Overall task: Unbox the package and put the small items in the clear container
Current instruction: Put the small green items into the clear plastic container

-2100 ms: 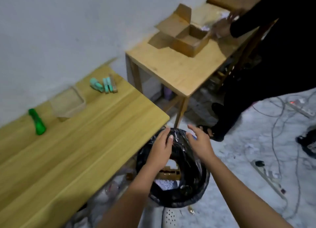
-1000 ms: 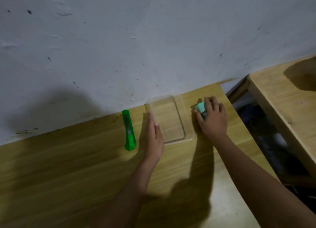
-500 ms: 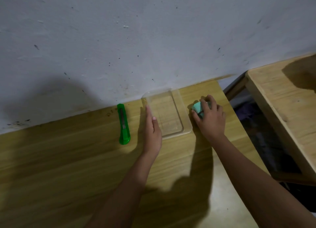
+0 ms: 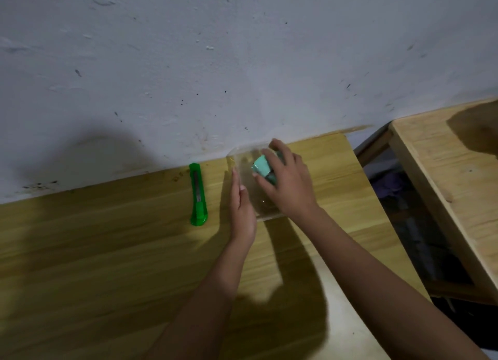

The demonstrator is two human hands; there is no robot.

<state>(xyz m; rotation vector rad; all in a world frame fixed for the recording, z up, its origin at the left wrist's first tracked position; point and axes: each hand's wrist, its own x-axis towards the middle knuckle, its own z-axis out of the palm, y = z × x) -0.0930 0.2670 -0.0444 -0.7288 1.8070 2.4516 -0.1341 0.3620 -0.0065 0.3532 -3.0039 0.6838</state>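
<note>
Head view: R hand (image 4: 288,187) above clear container (image 4: 262,217), fingers curled round teal small items (image 4: 262,167), far-right on table (image 4: 107,251). L hand (image 4: 242,211) flat, fingers straight, against container's left wall. Further left, apart: green cutter (image 4: 198,195).

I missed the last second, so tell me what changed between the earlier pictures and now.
The right hand, gripping the teal items, lifted them from the table right of the container and carried them left, over it. The left hand stays flat against the container's left side; the cutter has not moved.
</note>
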